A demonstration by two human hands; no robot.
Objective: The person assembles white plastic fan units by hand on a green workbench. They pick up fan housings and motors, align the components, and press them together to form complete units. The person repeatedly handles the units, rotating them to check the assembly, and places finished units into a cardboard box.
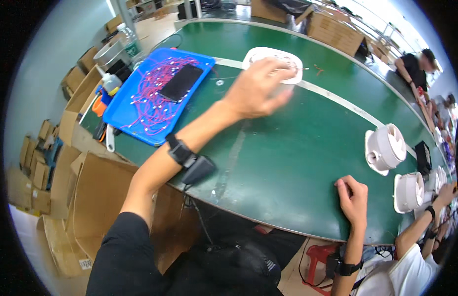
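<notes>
My left hand (pixel 258 91) reaches over the table's far middle, slightly blurred, with the thumb apart from the fingers and nothing visible between them. Its fingers cover part of a white oval plastic housing (pixel 253 53) lying flat, where thin reddish wires show. A small white ring (pixel 219 83) lies left of that hand. Near the table's front right, my right hand (pixel 355 197) rests on the green surface, loosely curled, with no object showing in it. Left of my left forearm sits a blue tray (pixel 122 116) of red-purple wires with white connectors (pixel 152 106) and a black phone (pixel 182 82).
White round fan housings (pixel 387 148) stand on the green table (pixel 288 163) at the right, beside a co-worker's arm (pixel 419 227). Bottles (pixel 110 83) and a scissors-like orange-handled tool (pixel 99 106) lie left of the tray. A cardboard box (pixel 103 197) stands at the table's left edge.
</notes>
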